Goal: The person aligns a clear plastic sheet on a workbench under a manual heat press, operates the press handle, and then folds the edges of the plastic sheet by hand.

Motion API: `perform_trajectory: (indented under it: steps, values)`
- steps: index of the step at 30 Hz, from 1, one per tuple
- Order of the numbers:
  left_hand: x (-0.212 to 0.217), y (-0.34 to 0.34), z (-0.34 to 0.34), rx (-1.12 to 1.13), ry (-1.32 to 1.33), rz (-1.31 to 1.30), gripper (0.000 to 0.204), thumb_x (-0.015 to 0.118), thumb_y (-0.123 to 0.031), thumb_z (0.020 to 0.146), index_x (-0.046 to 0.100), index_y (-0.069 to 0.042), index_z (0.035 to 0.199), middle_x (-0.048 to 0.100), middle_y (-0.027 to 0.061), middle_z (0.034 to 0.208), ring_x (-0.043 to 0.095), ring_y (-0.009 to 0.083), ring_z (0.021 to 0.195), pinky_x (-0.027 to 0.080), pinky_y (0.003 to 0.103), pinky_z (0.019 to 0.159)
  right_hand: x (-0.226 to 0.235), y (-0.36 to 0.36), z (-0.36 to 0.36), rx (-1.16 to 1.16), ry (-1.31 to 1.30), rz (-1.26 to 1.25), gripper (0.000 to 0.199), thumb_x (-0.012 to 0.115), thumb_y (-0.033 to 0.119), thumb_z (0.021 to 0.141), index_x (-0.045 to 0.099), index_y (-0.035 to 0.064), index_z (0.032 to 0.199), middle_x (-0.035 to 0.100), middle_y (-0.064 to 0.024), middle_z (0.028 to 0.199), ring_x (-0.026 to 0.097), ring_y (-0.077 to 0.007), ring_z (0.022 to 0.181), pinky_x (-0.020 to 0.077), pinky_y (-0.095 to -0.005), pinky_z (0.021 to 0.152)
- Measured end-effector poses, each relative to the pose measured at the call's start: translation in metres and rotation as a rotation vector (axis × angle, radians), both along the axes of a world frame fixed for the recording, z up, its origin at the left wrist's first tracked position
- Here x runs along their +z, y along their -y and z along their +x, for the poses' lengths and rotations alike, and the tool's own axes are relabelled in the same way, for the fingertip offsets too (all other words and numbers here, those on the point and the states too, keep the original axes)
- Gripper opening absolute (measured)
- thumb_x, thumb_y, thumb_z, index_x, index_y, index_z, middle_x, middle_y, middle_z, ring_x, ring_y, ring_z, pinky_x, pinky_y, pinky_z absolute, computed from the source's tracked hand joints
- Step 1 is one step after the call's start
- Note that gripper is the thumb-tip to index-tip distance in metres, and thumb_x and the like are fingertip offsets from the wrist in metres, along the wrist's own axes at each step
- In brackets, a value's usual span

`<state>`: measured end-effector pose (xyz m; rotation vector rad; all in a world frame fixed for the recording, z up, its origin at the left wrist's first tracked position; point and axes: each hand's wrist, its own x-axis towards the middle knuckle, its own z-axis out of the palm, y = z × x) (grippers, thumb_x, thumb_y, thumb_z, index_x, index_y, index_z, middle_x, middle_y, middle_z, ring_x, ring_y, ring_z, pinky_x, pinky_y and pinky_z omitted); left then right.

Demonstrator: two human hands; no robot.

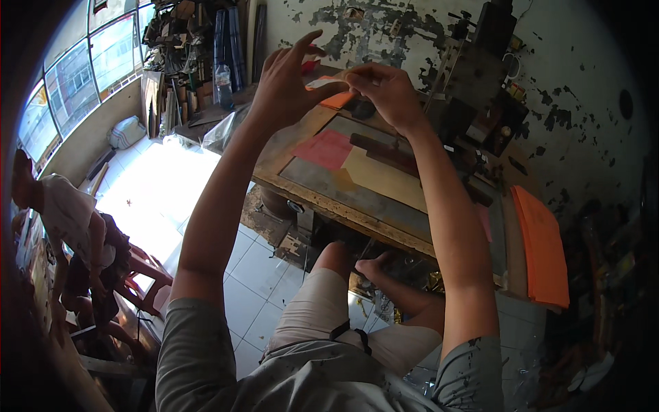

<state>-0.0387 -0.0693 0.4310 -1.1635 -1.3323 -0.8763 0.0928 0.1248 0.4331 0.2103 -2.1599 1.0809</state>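
Both of my arms reach out over the far left end of a work table (329, 209). My left hand (285, 86) has its fingers spread, with the thumb stretched toward my right hand. My right hand (388, 95) is closed in a pinch at its fingertips; what it pinches is too small to make out. A thin pale strip (321, 82) shows between the hands; I cannot tell whether either one touches it. Behind my left fingers is a small red thing (310, 66). Orange sheets (338, 101) lie on the table just below the hands.
On the table lie a pink sheet (326, 149), a yellowish sheet (384, 178) and a dark bar (384, 152). A dark machine (473, 103) stands behind. An orange stack (540, 247) sits at the right edge. Another person (72, 220) is at the left.
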Motion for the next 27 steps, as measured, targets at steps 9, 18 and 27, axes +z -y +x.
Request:
perform_trajectory:
  steps: [9, 18, 27]
  values:
    - [-0.002, 0.018, -0.067, -0.710, 0.904, -0.055, 0.035, 0.073, -0.029, 0.098, 0.071, 0.001, 0.117, 0.075, 0.0071, 0.100, 0.070, 0.0121, 0.091, 0.055, 0.030, 0.081, 0.061, -0.053, 0.053, -0.146, 0.421, 0.335, 0.023, 0.078, 0.020, 0.094, 0.075, -0.0008, 0.104, 0.073, -0.0025, 0.084, 0.065, -0.0095, 0.071, 0.0536, -0.0278, 0.069]
    - [-0.016, 0.023, -0.090, -0.776, 0.972, -0.061, 0.036, 0.071, -0.028, 0.100, 0.071, 0.004, 0.118, 0.076, 0.0092, 0.100, 0.071, 0.0133, 0.088, 0.056, 0.027, 0.080, 0.055, -0.066, 0.055, -0.318, 0.191, 0.160, 0.018, 0.077, 0.014, 0.095, 0.076, 0.0009, 0.107, 0.075, -0.0029, 0.085, 0.067, -0.0084, 0.074, 0.0542, -0.0262, 0.070]
    - [-0.018, 0.021, -0.111, -0.752, 0.997, -0.074, 0.040, 0.072, -0.032, 0.099, 0.070, 0.002, 0.120, 0.075, 0.0084, 0.104, 0.071, 0.0132, 0.092, 0.054, 0.027, 0.081, 0.050, -0.076, 0.053, -0.331, 0.117, 0.027, 0.021, 0.075, 0.031, 0.097, 0.077, 0.0120, 0.106, 0.076, 0.0047, 0.093, 0.067, -0.0064, 0.087, 0.0497, -0.0284, 0.081]
